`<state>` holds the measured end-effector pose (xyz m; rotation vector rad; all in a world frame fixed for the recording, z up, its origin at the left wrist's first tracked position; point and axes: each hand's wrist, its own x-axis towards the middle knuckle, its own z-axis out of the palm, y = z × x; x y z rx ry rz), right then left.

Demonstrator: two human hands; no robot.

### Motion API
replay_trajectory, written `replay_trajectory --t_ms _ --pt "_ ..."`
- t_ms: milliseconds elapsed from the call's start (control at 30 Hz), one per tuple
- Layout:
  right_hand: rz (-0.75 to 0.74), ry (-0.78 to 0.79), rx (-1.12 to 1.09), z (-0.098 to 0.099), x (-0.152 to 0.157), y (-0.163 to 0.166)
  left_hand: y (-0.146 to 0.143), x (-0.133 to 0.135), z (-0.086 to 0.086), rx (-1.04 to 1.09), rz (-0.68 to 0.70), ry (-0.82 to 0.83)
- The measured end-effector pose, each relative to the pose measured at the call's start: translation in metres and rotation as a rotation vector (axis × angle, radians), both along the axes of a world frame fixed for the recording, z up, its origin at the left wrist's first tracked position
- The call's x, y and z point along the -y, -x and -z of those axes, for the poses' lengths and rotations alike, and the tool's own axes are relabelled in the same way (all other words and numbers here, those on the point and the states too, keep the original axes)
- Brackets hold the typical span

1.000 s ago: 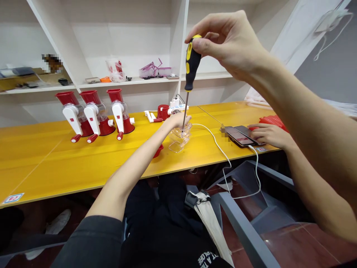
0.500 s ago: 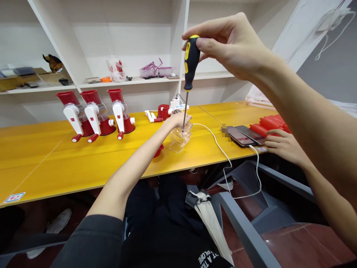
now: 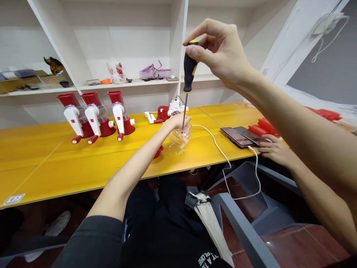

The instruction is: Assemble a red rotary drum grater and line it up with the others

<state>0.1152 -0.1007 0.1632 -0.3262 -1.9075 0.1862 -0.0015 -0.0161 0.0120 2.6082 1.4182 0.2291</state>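
Note:
My right hand (image 3: 220, 52) pinches the top of a black and yellow screwdriver (image 3: 189, 70) held upright. Its shaft points down into a clear plastic housing (image 3: 178, 139) on the yellow table (image 3: 69, 160). My left hand (image 3: 175, 121) rests on top of that clear housing, fingers curled round it. A red part (image 3: 158, 151) peeks out beneath my left forearm.
Three red and white hand-crank grinders (image 3: 95, 115) stand at the table's back left. A red cup and white parts (image 3: 164, 111) lie behind the housing. Another person's hand (image 3: 275, 150) touches two phones (image 3: 242, 136) with a white cable (image 3: 223, 152). Red parts (image 3: 263, 128) lie at right.
My right hand has shifted its fingers on the screwdriver handle, turning it. The other person's hand slid off the phones toward the table's near edge. The view moved slightly.

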Motion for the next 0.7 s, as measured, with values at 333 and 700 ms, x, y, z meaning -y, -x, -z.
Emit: replay_trajectory --t_ms 333,700 --pt "0.000 0.074 0.110 -0.002 0.004 -0.010 0.000 -0.009 0.006 -0.016 -0.006 -0.010" --pt "0.000 0.008 -0.053 0.009 -0.004 -0.002 0.000 -0.009 0.005 -0.041 0.005 -0.028"
